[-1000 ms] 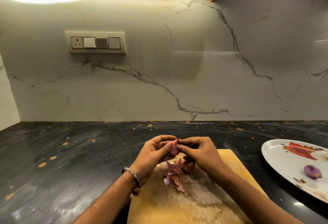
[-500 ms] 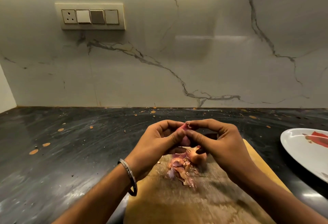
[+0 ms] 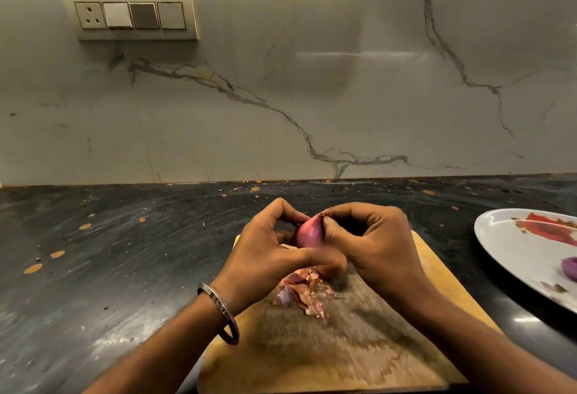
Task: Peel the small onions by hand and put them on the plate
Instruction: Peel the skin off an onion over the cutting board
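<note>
Pink onion [image 3: 307, 234] pinched between left hand [image 3: 268, 256], right hand [image 3: 371, 247].

The onion [image 3: 307, 234] near the middle of the frame is pinkish purple, and the peels [image 3: 301, 292] below it are reddish brown with a pale violet scrap. The surface [image 3: 125, 253] is black with grey swirls and orange flecks. The plate [image 3: 512, 253] at right is white with a red motif, and the wall [image 3: 312, 81] is off-white marble with grey veins.

The tabletop [image 3: 125, 253] is dark, polished stone, the wall [image 3: 343, 97] glossy veined marble. The cutting board [image 3: 359, 346] is worn, matt wood; the plate [image 3: 515, 247] is glossy white, the bangle [image 3: 220, 309] shiny metal.
</note>
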The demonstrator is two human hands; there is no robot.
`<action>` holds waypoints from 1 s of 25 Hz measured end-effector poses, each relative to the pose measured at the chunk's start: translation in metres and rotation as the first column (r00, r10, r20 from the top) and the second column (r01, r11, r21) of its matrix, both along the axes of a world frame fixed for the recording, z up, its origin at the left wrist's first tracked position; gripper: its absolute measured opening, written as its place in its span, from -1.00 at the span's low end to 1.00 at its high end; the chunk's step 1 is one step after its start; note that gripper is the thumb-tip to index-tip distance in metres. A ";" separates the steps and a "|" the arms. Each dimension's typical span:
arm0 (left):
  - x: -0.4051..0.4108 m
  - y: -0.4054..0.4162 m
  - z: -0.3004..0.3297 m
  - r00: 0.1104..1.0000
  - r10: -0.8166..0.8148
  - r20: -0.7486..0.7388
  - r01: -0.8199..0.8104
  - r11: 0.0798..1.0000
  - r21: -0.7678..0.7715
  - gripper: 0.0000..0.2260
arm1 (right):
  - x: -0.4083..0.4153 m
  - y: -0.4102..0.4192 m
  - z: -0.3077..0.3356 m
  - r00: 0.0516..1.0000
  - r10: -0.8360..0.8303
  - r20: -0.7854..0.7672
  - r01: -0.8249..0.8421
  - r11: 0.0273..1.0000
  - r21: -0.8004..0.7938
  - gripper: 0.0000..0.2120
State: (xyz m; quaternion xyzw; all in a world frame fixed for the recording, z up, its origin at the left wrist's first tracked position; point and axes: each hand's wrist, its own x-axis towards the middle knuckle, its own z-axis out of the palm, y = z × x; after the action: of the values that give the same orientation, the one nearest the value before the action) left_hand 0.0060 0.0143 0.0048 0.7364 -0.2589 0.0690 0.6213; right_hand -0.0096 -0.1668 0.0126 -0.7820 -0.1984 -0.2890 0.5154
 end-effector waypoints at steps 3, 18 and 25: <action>0.000 0.000 0.001 0.999 -0.028 -0.017 0.028 0.999 -0.034 -0.49 | -0.001 0.002 -0.001 1.000 -0.013 0.013 0.012 1.000 0.024 -0.82; 0.003 0.007 0.007 0.934 -0.250 -0.255 0.188 0.951 -0.245 -0.60 | 0.006 0.003 -0.005 0.991 0.100 -0.088 -0.086 0.985 0.149 -0.88; 0.009 0.010 0.007 0.890 -0.318 -0.326 0.184 0.906 -0.381 -0.65 | 0.004 0.003 0.000 0.983 0.067 -0.169 -0.088 0.989 -0.116 -0.68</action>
State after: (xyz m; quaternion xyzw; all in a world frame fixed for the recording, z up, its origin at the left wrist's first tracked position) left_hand 0.0147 0.0245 0.0115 0.5769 -0.2119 -0.1139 0.7806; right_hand -0.0053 -0.1641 0.0127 -0.8251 -0.2029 -0.1902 0.4917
